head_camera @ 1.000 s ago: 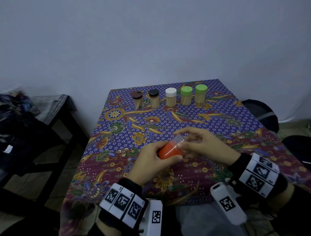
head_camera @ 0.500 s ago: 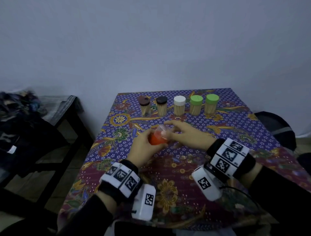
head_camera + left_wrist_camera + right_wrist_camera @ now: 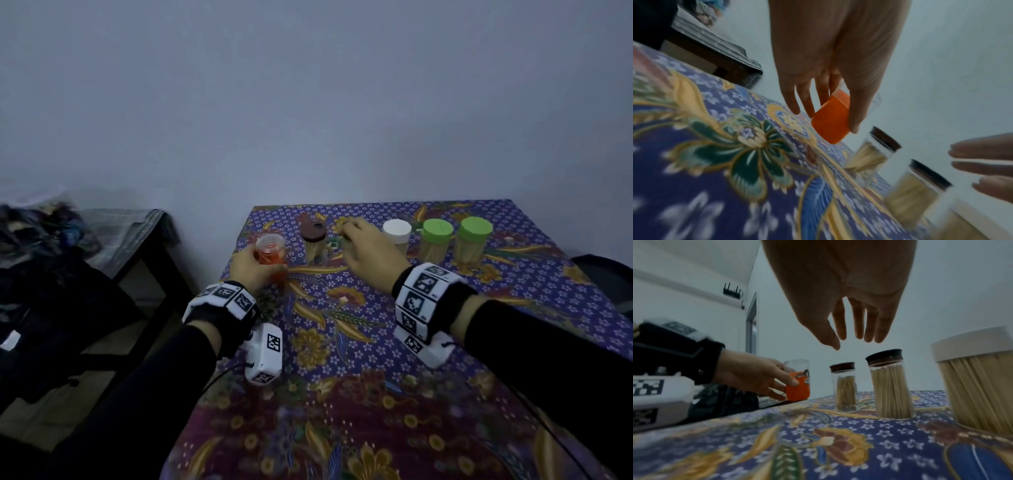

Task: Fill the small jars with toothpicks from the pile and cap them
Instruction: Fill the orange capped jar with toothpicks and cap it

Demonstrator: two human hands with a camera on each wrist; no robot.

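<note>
Over patterned tablecloth [image 3: 342, 342], left hand [image 3: 251, 270] grips orange jar [image 3: 271, 253].

Orange jar [image 3: 271, 255] upright at left end of row; five capped jars [image 3: 436, 243] packed with toothpicks [image 3: 891, 389] alongside.

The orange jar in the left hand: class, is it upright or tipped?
Upright: the orange jar stands vertical at the table's edge, clear top upward, in the left hand.

Dim, bluish, even light; no hard shadows. Wrist views are motion-blurred, perhaps worst at the stretched edges.
</note>
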